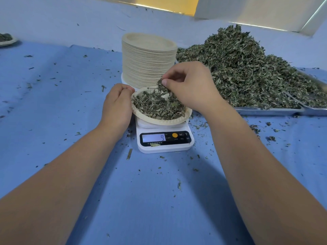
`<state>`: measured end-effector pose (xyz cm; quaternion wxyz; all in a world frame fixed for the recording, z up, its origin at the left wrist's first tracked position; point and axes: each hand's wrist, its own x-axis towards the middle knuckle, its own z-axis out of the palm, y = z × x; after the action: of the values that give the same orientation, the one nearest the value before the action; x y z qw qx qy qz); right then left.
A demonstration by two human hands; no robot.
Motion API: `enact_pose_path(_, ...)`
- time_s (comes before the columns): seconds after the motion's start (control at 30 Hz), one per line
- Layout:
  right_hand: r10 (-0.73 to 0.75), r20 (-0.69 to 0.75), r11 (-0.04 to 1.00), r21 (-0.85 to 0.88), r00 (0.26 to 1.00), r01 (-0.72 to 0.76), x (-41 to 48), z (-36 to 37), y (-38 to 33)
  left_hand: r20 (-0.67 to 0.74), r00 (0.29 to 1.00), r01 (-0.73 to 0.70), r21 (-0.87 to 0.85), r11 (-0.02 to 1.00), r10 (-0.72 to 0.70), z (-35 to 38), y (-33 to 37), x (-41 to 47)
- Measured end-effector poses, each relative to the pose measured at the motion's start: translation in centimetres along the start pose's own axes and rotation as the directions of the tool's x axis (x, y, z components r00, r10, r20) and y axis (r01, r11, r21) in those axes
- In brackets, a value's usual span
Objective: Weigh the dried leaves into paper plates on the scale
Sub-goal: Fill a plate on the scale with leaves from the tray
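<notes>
A white digital scale (pixel 164 138) stands on the blue cloth at the centre, its display reading 9. On it rests a paper plate (pixel 159 121) holding dried green leaves (pixel 155 105). My left hand (pixel 116 105) grips the plate's left rim with curled fingers. Over the plate's right side, my right hand (pixel 191 85) pinches a clump of dried leaves between thumb and fingers. Just behind the scale rises a tall stack of empty paper plates (pixel 148 59).
A big heap of dried leaves (pixel 247 68) fills metal trays (pixel 269 111) at the right. A filled plate (pixel 7 39) lies at the far left edge. Leaf crumbs are scattered over the blue cloth (pixel 53 103). A pale wall runs behind.
</notes>
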<state>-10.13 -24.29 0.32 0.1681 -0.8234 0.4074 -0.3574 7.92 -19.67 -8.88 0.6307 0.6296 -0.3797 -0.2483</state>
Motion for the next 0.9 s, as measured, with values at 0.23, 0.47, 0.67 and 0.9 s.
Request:
enact_pose_path(0.23,0.032,-0.07,0.991,0.131,0.997,-0.023,-0.1,-0.2,0.1,-0.001,1.0,-0.001,-0.002,1.0,0.001,0.0,0.1,-0.1)
enact_pose_path(0.47,0.106,-0.327,0.975,0.219,0.939,-0.034,0.3,-2.3,3.0,0.007,1.0,0.017,-0.001,1.0,-0.017,-0.1,0.3,-0.2)
enact_pose_path(0.67,0.258,-0.293,0.936,-0.163,0.921,-0.313,-0.8,-4.0,9.6,0.004,1.0,0.024,-0.025,0.999,-0.024,0.0,0.2,-0.2)
enact_pose_path(0.9,0.189,-0.179,0.962,-0.165,0.965,-0.219,-1.8,-2.6,8.6,0.001,1.0,-0.004,-0.039,0.999,0.004,-0.1,0.0,0.0)
